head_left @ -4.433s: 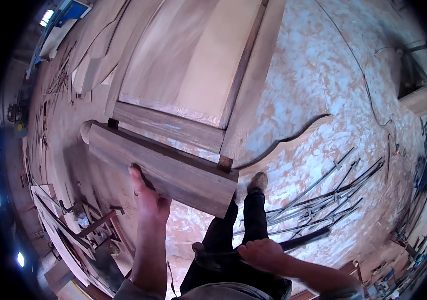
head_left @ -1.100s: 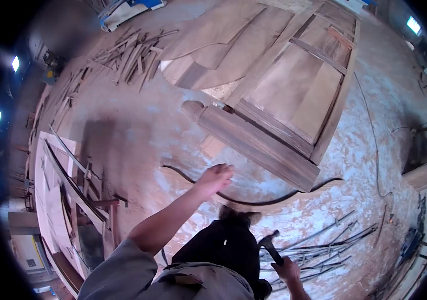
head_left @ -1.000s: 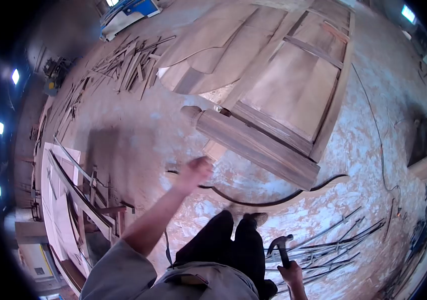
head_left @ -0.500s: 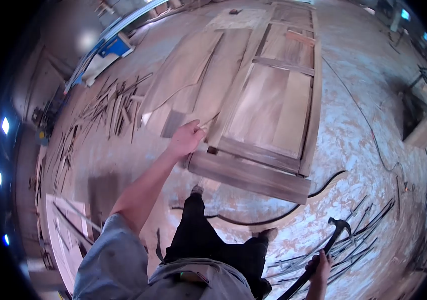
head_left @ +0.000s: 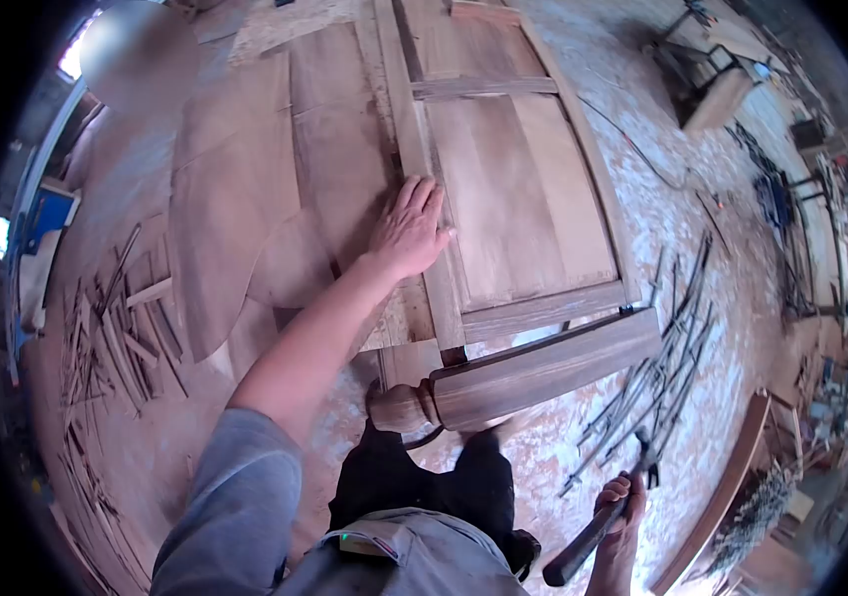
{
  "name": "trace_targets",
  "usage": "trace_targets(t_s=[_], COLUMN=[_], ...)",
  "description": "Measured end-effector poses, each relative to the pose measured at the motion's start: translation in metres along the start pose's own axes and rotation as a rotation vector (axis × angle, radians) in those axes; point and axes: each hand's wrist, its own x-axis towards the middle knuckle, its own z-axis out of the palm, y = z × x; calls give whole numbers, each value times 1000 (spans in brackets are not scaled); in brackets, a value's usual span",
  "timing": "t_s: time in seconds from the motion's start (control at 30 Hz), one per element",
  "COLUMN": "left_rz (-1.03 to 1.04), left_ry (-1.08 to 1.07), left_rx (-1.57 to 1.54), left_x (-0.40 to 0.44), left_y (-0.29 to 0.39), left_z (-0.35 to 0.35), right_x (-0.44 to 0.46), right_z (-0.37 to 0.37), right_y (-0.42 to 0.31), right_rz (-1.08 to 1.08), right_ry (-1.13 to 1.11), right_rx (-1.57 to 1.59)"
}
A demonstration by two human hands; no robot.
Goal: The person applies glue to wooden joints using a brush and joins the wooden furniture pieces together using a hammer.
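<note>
My left hand (head_left: 412,226) lies with its fingers stretched out on the left side rail of a panelled wooden frame (head_left: 503,199). My right hand (head_left: 622,499) is wrapped round the handle of a claw hammer (head_left: 579,549), low on the right, its head pointing away from me. Across the near end of the frame lies a thick wooden post (head_left: 548,370) with a rounded, turned knob at its left end. A narrow gap shows between this post and the frame's end rail.
Wide wooden boards (head_left: 235,179) lie left of the frame. Scrap strips (head_left: 136,333) are heaped on the floor at left. Thin dark rods (head_left: 657,368) lie on the right, near the hammer. A cable (head_left: 632,147) runs along the floor beyond the frame.
My left hand has gone from pinched fingers near the frame's corner to lying flat farther up its side rail. My view has turned right. The hammer stays in my right hand.
</note>
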Motion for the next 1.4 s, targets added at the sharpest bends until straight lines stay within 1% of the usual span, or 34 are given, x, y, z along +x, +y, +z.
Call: trace_targets(t_s=[0.03,0.07,0.1,0.17,0.23,0.27,0.3,0.37,0.4,0.53,0.6,0.7,0.8,0.83,0.9,0.93,0.97,1.03,1.13,1.23,1.3,1.37,1.4], left_rz=[43,53,75,120,130,137,143,143,152,172,180,218,242,243,239,235,231,233,240,235,215,220,210], left_ry=[-8,-59,-64,-63,-60,-57,-55,-55,-45,-34,-40,-50,-26,-23,-26,-31,-36,-46,-19,-19,-17,-15,-18], left_rx=[40,47,57,82,70,78,82,80,77,17,9,10,-8,-20,-28,-22,-15,-12,-18,-38,-31,-14,-23], left_x=[6,13,15,18,16,18,18,21,21,19,20,18,20,20,18,18,17,16,19,16,19,17,16], left_y=[-3,-4,-3,-3,-7,-9,-9,-9,-10,-13,-15,-21,-26,-26,-25,-24,-23,-22,-24,-23,-25,-22,-21], left_z=[-1,-2,0,4,8,8,8,8,10,11,11,9,13,13,12,11,10,10,12,14,12,14,15], right_x=[-8,-12,-14,-19,-21,-20,-23,-28,-32,-50,-54,-53,-50,-47,-36,-32,-32,-35,-41,-37,-25,-24,-24], right_z=[11,16,24,48,59,55,55,48,45,33,41,55,67,73,94,103,101,90,70,70,78,99,98], right_y=[20,40,60,102,133,140,149,159,164,188,201,217,232,239,257,266,271,266,255,258,270,289,293], right_rz=[77,104,108,88,146,181,170,141,94,-16,-48,-43,-50,-75,-34,35,56,72,29,-109,-47,106,80], right_ry=[-27,-89,-101,35,58,11,0,-25,-18,34,57,60,-6,20,0,-42,-90,-96,-89,87,13,-76,-32], right_rx=[115,147,136,104,79,89,95,128,135,211,250,285,241,229,251,219,153,91,50,172,236,124,133])
